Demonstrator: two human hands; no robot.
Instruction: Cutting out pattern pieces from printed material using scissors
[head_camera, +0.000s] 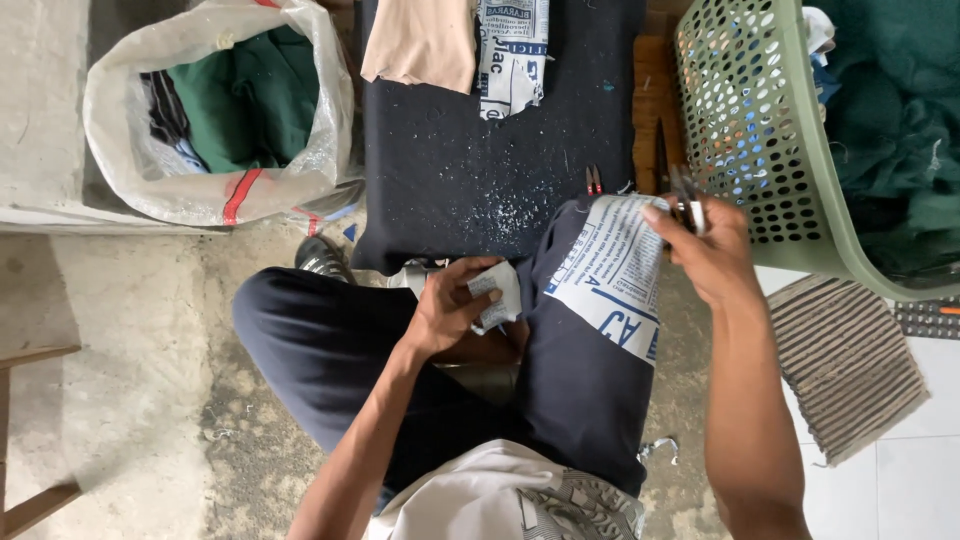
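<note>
Printed navy fabric (600, 300) drapes over the seated person's knee, long axis running away from the body; left hand (450, 305) pinches a cut scrap (497, 295), right hand (705, 250) grips scissors (688, 205) at its far edge, beside a green basket (770, 140)

The right hand (705, 250) is hiding most of the scissors (688, 205); the green basket (790, 150) is running off the top edge.
</note>
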